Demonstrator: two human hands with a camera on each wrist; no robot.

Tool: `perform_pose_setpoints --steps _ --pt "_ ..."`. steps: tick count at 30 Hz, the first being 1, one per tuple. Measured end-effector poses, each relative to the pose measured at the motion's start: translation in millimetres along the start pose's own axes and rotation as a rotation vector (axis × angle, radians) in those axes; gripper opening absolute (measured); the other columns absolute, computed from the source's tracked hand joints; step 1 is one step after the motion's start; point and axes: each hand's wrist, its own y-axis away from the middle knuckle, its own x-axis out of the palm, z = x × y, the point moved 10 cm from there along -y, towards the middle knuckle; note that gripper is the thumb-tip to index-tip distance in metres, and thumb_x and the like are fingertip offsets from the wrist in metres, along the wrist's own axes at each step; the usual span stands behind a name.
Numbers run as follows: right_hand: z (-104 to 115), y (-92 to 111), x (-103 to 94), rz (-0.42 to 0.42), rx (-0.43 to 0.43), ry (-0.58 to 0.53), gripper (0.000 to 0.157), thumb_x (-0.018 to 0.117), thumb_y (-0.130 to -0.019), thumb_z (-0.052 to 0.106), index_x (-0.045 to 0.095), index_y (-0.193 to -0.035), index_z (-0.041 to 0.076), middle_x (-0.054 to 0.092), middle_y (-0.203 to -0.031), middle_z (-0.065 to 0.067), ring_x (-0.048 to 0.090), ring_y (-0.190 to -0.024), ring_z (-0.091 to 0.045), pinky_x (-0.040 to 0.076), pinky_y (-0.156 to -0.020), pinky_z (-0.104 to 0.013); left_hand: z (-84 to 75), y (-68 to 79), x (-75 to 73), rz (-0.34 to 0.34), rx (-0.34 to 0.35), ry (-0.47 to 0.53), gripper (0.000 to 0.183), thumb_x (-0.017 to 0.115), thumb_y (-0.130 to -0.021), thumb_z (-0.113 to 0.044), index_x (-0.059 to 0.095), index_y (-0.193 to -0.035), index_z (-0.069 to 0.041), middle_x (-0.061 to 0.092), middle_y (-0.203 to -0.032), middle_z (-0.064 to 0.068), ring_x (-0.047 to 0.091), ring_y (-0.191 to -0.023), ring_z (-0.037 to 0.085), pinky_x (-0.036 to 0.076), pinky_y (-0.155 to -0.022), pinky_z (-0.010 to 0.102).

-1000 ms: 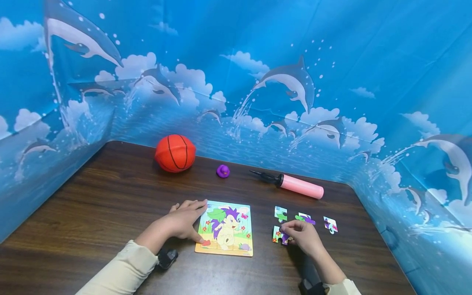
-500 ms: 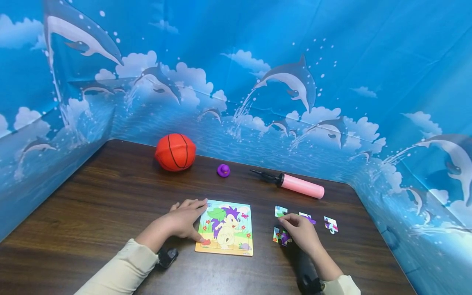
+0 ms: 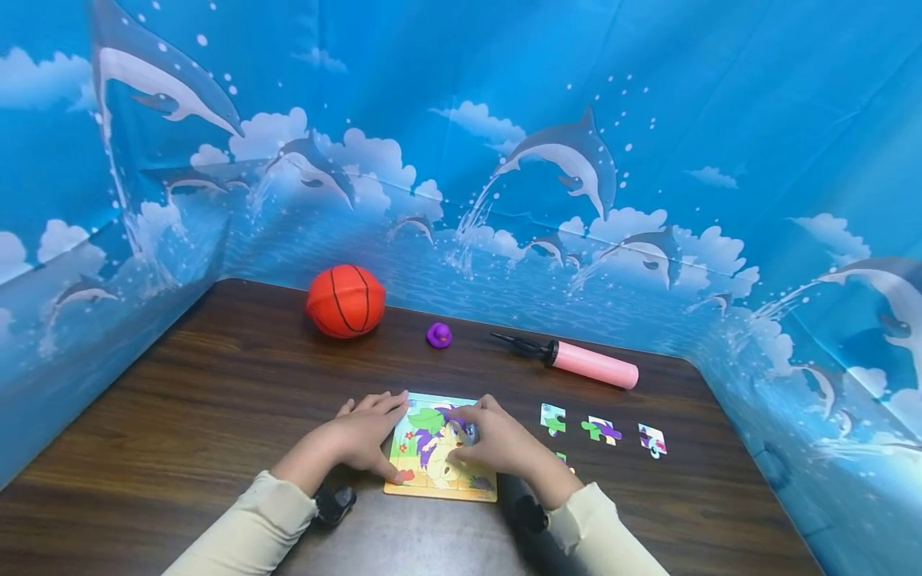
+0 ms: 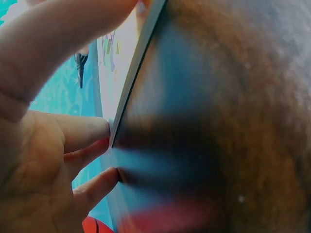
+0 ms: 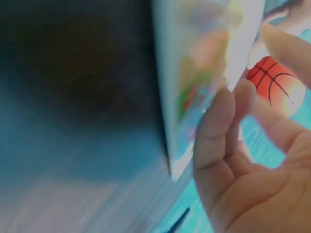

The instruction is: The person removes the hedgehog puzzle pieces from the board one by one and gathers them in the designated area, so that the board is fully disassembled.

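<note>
A flat picture puzzle board [image 3: 439,494] with a purple-haired hedgehog lies between my hands. My left hand [image 3: 353,440] rests along its left side, thumb at the lower corner and fingertips at the upper corner. In the left wrist view those fingertips meet the board's edge [image 4: 132,77]. My right hand [image 3: 504,444] reaches over the board's right half, thumb and fingers bent and apart on the hedgehog. It hides part of the picture, and I cannot tell whether a piece is between the fingertips. The right wrist view shows fingers [image 5: 218,114] against the board's face.
To the right lie loose puzzle pieces: one green and blue [image 3: 553,418], one green and purple [image 3: 603,430], one white and purple [image 3: 651,439]. Another piece [image 3: 562,457] is partly behind the right hand. Behind stand a red ball [image 3: 346,302], purple rubber duck [image 3: 438,335] and pink hand pump [image 3: 594,366].
My right hand has moved left from the loose pieces onto the puzzle board. Less purple shows at the nearest loose pieces, now partly hidden. My left hand has stayed on the board.
</note>
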Motion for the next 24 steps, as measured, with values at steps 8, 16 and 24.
perform_pose_setpoints --steps 8,16,24 --pt "-0.6 -9.6 4.0 0.009 0.066 0.003 0.045 0.085 -0.075 0.017 0.071 -0.117 0.012 0.055 -0.101 -0.006 0.052 -0.088 -0.019 0.051 -0.077 -0.039 -4.2 -1.4 1.7 -0.012 0.001 -0.028 0.111 0.087 -0.07 -0.051 0.033 -0.154 -0.004 0.025 -0.162 0.012 0.018 -0.148 0.037 0.01 -0.112 0.07" --pt "-4.1 -10.4 3.8 0.01 0.118 -0.093 0.044 0.086 -0.076 0.014 0.064 -0.114 0.017 0.052 -0.102 -0.009 0.054 -0.088 -0.023 0.052 -0.075 -0.044 -4.3 -0.3 -1.0 -0.009 -0.01 -0.027 0.112 0.087 -0.069 -0.051 0.032 -0.154 -0.003 0.025 -0.162 0.013 0.019 -0.147 0.037 0.01 -0.112 0.07" --pt "2.1 -9.3 1.6 -0.082 0.069 -0.266 0.032 0.078 -0.084 0.008 0.062 -0.11 0.016 0.062 -0.107 -0.004 0.06 -0.097 -0.023 0.052 -0.08 -0.042 0.8 2.3 0.0 -0.006 -0.023 -0.02 0.111 0.087 -0.069 -0.051 0.033 -0.154 -0.004 0.024 -0.162 0.012 0.018 -0.148 0.037 0.01 -0.112 0.07"
